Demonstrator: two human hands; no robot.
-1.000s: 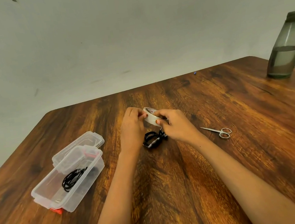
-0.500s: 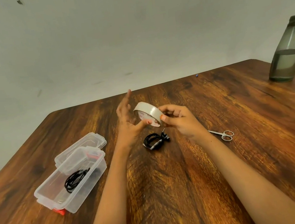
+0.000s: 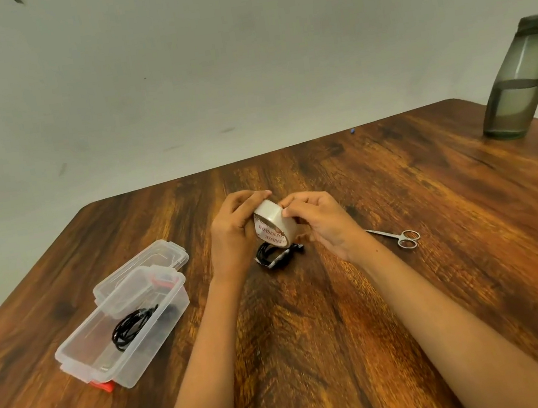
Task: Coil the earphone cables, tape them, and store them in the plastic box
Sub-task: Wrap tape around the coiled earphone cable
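Observation:
A roll of clear tape (image 3: pixel 275 223) with red lettering is held upright above the table's middle. My left hand (image 3: pixel 234 234) grips its left side. My right hand (image 3: pixel 320 219) pinches its outer band with thumb and fingertips. Just below the roll, a coiled black earphone cable (image 3: pixel 273 257) lies on the wood, partly hidden by the roll. At the left stands the clear plastic box (image 3: pixel 84 347), open, with another black coiled cable (image 3: pixel 132 326) inside it.
The box's clear lid (image 3: pixel 164 256) lies behind the box. Small metal scissors (image 3: pixel 400 239) rest on the table right of my right hand. A grey water bottle (image 3: pixel 516 79) stands at the far right corner. The wooden table (image 3: pixel 444 283) ends at a pale wall.
My left hand's fingers, spread half a second ago, have closed back around the roll. The roll has turned, and my right hand's fingertips now pinch its outer band.

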